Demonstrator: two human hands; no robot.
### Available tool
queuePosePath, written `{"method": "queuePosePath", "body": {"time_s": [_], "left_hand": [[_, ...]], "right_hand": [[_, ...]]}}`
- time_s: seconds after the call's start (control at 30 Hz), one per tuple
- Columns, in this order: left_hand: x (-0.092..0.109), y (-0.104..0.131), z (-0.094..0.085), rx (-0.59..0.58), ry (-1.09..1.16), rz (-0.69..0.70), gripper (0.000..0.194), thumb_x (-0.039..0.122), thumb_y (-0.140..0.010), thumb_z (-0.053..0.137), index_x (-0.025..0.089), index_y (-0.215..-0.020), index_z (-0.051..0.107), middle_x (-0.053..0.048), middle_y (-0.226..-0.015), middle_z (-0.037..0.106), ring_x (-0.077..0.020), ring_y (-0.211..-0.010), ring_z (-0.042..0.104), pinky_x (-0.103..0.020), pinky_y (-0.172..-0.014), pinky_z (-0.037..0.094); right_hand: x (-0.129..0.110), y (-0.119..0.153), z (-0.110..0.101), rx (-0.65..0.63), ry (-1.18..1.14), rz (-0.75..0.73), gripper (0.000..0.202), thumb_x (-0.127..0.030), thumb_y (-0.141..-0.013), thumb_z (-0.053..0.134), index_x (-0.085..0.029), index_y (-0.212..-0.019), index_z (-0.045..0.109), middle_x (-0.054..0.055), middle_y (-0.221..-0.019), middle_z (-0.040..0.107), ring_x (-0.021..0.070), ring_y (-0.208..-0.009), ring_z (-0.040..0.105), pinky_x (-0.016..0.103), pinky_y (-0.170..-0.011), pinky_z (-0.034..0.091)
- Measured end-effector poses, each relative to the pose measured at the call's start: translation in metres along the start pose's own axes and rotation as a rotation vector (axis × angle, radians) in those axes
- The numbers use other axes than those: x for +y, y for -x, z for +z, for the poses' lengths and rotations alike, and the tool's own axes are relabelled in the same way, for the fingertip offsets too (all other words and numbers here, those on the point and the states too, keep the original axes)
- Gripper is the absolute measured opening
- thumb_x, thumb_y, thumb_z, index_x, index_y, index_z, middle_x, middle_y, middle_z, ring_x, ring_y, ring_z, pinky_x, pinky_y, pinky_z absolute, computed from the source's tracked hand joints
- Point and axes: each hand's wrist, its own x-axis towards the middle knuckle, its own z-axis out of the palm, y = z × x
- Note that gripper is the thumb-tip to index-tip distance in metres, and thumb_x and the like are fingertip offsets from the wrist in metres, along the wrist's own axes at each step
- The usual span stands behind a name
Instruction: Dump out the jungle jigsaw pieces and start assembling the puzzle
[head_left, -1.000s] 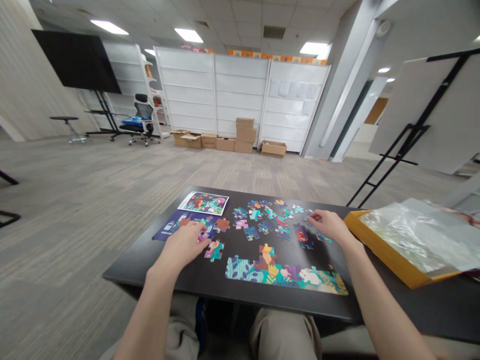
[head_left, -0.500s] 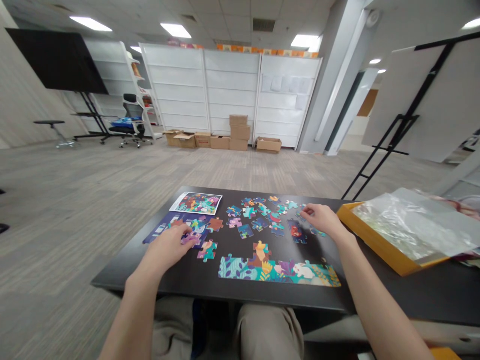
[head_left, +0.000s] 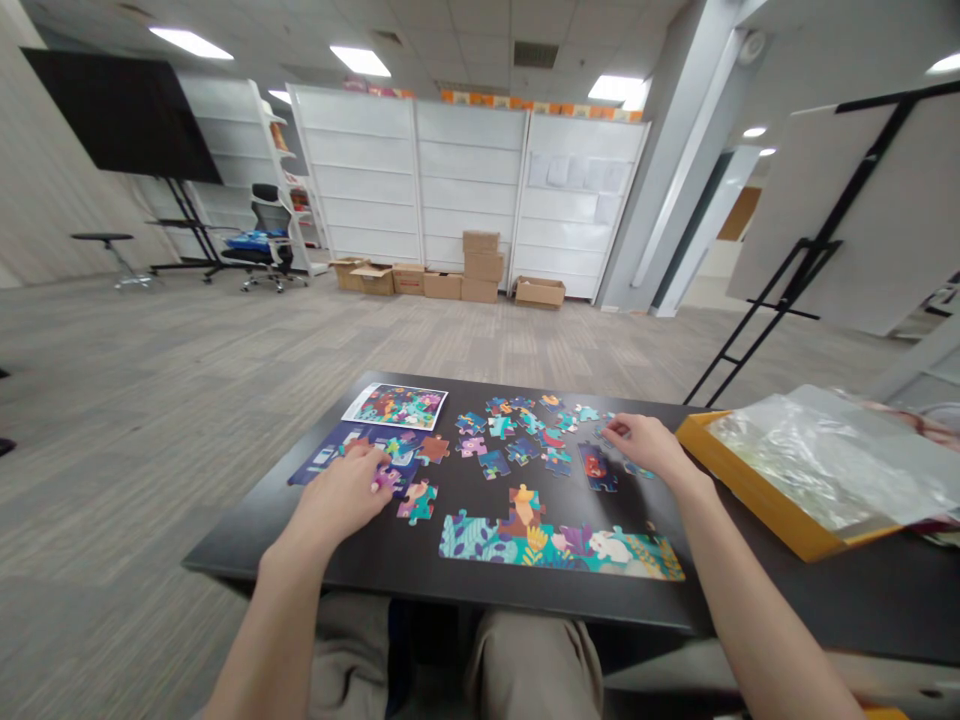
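Note:
My left hand rests over puzzle pieces on a dark blue sheet, its fingers slightly apart beside a pink-purple piece. At the right of the loose pieces, my right hand has its fingertips together at a small piece that they mostly hide. A joined puzzle strip lies near the front edge, with an orange-and-brown piece standing out above it. Several loose pieces are spread over the middle. A picture card lies at the back left.
The black table carries a yellow box with clear plastic at the right. Beyond the table stand a stand with a white board, cardboard boxes and an office chair.
My left hand has shifted slightly over the pieces on the sheet, and its fingers cover the pink-purple piece less. The right hand stays nearly in place. The whole view has shifted a little.

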Motion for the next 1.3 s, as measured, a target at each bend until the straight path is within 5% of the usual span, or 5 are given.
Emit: {"method": "queuePosePath", "body": {"time_s": [0.3,0.53,0.8,0.97,1.3], "left_hand": [[-0.007,-0.002,0.006,-0.007,0.098,-0.051,0.038,0.039,-0.080,0.058,0.023,-0.113,0.067,-0.009,-0.127,0.067,-0.0308,-0.119,0.063,-0.038,-0.099,0.049],[-0.008,-0.005,0.002,-0.008,0.038,-0.017,0.041,0.041,-0.090,0.047,0.019,-0.120,0.064,-0.013,-0.131,0.064,-0.0301,-0.114,0.065,-0.041,-0.099,0.049],[0.014,-0.028,-0.002,0.063,-0.003,0.011,0.039,0.032,-0.095,0.047,0.017,-0.127,0.063,-0.013,-0.131,0.067,-0.0327,-0.122,0.060,-0.043,-0.103,0.047],[0.029,-0.043,-0.001,0.009,-0.087,-0.066,0.040,0.032,-0.094,0.053,0.017,-0.130,0.059,-0.016,-0.132,0.068,-0.0382,-0.124,0.059,-0.049,-0.098,0.049],[0.018,-0.046,0.006,0.000,0.138,-0.052,0.041,0.026,-0.085,0.063,0.020,-0.126,0.060,-0.014,-0.125,0.067,-0.0288,-0.114,0.066,-0.039,-0.096,0.051]], "right_hand": [[0.002,-0.001,0.005,0.006,0.025,-0.043,0.028,-0.045,-0.093,0.058,-0.023,-0.089,0.075,0.006,-0.095,0.080,0.0255,-0.088,0.072,0.028,-0.063,0.041],[0.004,-0.003,0.009,0.004,0.032,-0.060,0.029,-0.046,-0.092,0.057,-0.023,-0.089,0.075,0.006,-0.093,0.080,0.0251,-0.085,0.072,0.028,-0.063,0.041],[-0.001,-0.003,0.009,-0.046,0.046,-0.030,0.028,-0.044,-0.093,0.057,-0.024,-0.092,0.075,0.005,-0.095,0.080,0.0245,-0.088,0.073,0.027,-0.064,0.042],[-0.004,-0.001,0.009,-0.033,0.060,-0.025,0.026,-0.043,-0.092,0.058,-0.025,-0.092,0.076,0.004,-0.097,0.080,0.0237,-0.090,0.072,0.026,-0.063,0.042],[-0.005,0.000,0.009,-0.025,0.036,-0.041,0.027,-0.043,-0.093,0.057,-0.024,-0.090,0.076,0.005,-0.094,0.080,0.0237,-0.087,0.073,0.027,-0.064,0.043]]}}
